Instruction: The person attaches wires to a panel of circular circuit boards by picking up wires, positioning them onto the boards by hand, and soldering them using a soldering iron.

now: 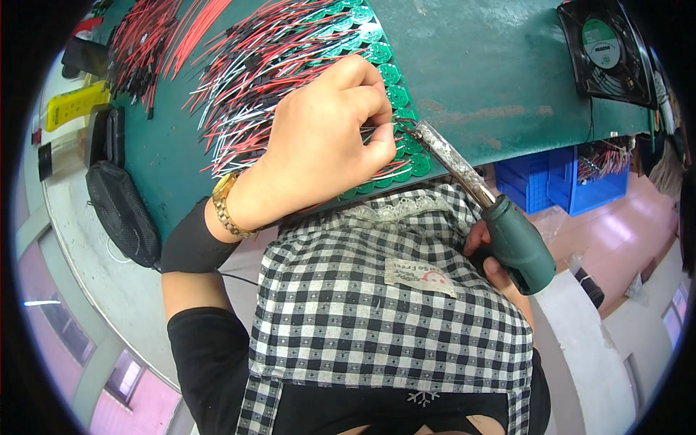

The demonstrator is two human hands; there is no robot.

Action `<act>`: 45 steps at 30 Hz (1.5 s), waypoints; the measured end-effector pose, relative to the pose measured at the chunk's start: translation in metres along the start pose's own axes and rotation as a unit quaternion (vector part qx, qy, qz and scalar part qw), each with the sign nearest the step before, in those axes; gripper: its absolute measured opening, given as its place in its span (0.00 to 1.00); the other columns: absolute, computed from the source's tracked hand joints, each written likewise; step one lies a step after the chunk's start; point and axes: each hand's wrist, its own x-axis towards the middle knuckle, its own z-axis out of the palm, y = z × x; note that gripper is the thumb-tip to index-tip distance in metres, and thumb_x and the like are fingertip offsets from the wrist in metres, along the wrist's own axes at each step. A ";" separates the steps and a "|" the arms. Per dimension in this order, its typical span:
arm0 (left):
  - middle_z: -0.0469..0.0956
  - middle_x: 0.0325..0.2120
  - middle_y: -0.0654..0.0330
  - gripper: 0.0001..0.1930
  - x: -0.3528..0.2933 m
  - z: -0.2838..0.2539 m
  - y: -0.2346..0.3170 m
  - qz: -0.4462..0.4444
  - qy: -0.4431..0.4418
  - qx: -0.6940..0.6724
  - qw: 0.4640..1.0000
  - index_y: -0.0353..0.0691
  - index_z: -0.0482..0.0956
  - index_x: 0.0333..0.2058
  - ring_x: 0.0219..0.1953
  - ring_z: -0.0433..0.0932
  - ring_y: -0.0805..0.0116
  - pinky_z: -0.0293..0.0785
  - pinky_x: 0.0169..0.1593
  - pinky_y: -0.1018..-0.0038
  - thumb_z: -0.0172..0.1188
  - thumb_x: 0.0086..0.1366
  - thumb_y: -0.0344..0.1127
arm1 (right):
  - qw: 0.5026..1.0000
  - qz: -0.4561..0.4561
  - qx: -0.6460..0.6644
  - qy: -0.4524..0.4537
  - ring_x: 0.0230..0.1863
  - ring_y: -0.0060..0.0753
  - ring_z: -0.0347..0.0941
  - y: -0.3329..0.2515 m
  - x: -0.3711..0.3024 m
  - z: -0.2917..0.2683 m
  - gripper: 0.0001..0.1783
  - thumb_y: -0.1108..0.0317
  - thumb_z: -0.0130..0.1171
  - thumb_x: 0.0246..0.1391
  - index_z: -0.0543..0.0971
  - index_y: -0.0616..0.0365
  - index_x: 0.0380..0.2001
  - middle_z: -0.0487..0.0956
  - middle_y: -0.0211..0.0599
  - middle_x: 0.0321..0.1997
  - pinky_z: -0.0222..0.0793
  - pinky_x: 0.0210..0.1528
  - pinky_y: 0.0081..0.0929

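My left hand (326, 130) is bent over rows of small round green circuit boards (397, 96), thumb and forefinger pinched on a thin wire mostly hidden by the fingers. Bundles of red, white and black wires (246, 80) fan out leftward from the boards, partly under this hand. From the right, a soldering iron (464, 170) with a scuffed metal barrel and dark green handle reaches in, its tip close to my left fingertips at the boards' edge. Wrapped around that handle is my right hand (489, 257), largely hidden behind it.
Loose red wires (196, 32) lie at the far left of the green table (478, 65). A black fan (609, 54) stands at the far right, above blue bins (573, 177) holding more wires. On the left are a black mesh case (123, 214) and a yellow object (76, 105).
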 end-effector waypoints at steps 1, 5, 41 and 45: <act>0.72 0.28 0.64 0.05 0.000 0.000 0.000 -0.009 -0.002 -0.009 1.000 0.37 0.74 0.21 0.22 0.70 0.75 0.68 0.23 0.80 0.61 0.44 0.24 | 1.000 -0.003 0.003 -0.002 0.32 0.44 0.73 0.000 0.001 0.000 0.14 0.59 0.54 0.46 0.78 0.57 0.31 0.79 0.34 0.28 0.68 0.38 0.36; 0.72 0.28 0.63 0.05 0.003 0.001 -0.002 -0.003 -0.002 -0.008 1.000 0.36 0.74 0.21 0.22 0.71 0.75 0.68 0.23 0.80 0.61 0.44 0.24 | 1.000 0.000 0.013 0.016 0.31 0.41 0.73 -0.002 0.002 0.001 0.14 0.58 0.56 0.46 0.78 0.57 0.32 0.79 0.34 0.27 0.69 0.37 0.33; 0.72 0.27 0.64 0.05 0.005 -0.016 0.003 -0.009 -0.006 -0.008 1.000 0.38 0.73 0.19 0.20 0.70 0.75 0.69 0.23 0.80 0.62 0.44 0.24 | 0.996 0.015 0.083 0.039 0.28 0.29 0.70 -0.027 0.006 0.006 0.26 0.47 0.57 0.51 0.73 0.63 0.36 0.74 0.35 0.27 0.65 0.33 0.25; 0.73 0.27 0.64 0.05 0.005 -0.017 0.005 -0.008 -0.025 0.005 1.000 0.39 0.74 0.20 0.22 0.71 0.74 0.71 0.25 0.78 0.62 0.44 0.25 | 0.994 -0.015 0.099 0.052 0.28 0.30 0.70 -0.009 -0.004 0.012 0.32 0.46 0.56 0.52 0.71 0.65 0.49 0.75 0.36 0.29 0.66 0.33 0.26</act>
